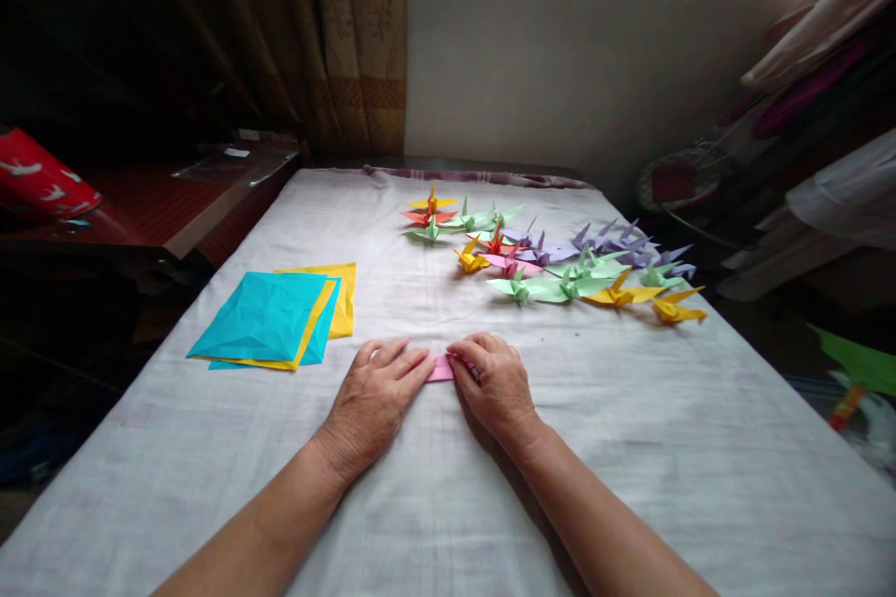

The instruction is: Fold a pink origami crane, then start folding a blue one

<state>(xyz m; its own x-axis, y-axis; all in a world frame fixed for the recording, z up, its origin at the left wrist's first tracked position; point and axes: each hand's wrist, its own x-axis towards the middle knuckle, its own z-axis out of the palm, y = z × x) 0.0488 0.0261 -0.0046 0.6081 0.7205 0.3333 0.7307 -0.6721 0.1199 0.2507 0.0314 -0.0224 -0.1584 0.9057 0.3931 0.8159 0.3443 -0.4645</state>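
Note:
A small folded piece of pink paper (441,368) lies on the white cloth between my hands, its two ends partly covered by my fingers. My left hand (382,392) rests palm down with its fingers stretched out, the fingertips touching the paper's left end. At the right end, my right hand (496,382) has its fingers bent and closed in a pinch on the paper. Beyond my right hand stand several folded paper cranes in green, purple, yellow, red and pink, among them a yellow crane (620,293) and a green crane (518,287).
Left of my hands lies a loose stack of blue sheets (262,312) and yellow sheets (344,298). White cloth (434,504) covers the table. A brown side table (161,205) at the left holds a red container (42,177). Curtains (357,47) and a wall (560,65) are behind.

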